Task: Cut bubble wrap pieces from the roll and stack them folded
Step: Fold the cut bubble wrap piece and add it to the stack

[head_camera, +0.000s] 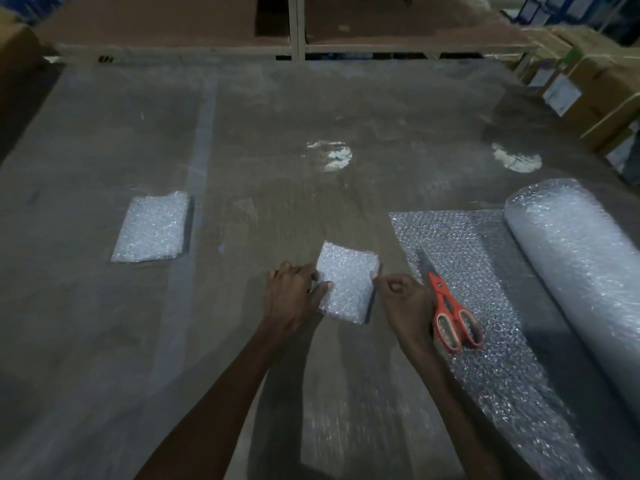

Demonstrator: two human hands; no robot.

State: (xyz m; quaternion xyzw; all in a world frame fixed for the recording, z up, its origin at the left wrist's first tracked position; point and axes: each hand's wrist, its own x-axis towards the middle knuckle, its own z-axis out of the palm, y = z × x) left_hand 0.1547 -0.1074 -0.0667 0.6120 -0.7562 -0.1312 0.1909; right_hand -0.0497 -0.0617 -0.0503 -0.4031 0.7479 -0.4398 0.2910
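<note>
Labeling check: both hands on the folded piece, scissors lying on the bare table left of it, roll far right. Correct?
Not quite. The head view shows the orange-handled scissors lying on the unrolled bubble wrap sheet, right of the folded piece. Both hands, left and right, and the roll are as stated.

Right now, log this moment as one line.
left hand holds folded piece | right hand pinches its edge | scissors idle on roll sheet | stack far left

Two bare forearms, left grip [294,293], right grip [405,299], sleeveless
</note>
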